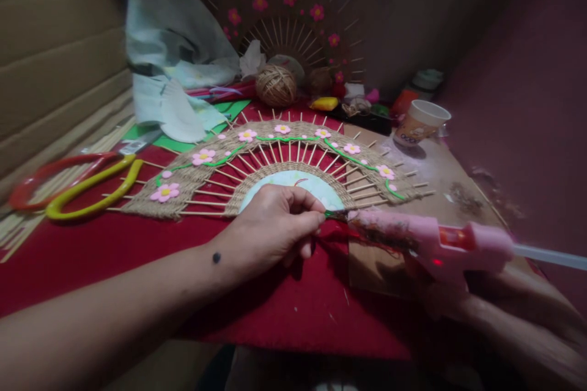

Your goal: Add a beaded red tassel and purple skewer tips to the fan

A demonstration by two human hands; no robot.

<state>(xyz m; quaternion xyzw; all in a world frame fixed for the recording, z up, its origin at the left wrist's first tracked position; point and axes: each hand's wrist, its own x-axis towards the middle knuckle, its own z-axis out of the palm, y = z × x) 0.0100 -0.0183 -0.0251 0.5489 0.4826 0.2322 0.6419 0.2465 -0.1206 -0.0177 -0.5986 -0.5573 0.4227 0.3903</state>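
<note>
My left hand pinches a small green piece between thumb and fingers, just in front of the pale blue half-circle of a woven fan. In my right hand is a pink glue gun, its red light lit and a clear glue stick coming out of the back. The gun's dirty nozzle points left and meets the green piece or lies very close to it. Flat on the table rests the woven fan, made of twine and thin sticks, with pink flowers and a green wavy vine along its band.
Scissors with orange and yellow handles lie at the left beside thin sticks. Behind the fan are a twine ball, a white plastic bag and a second flowered fan standing upright. A paper cup stands on a brown board.
</note>
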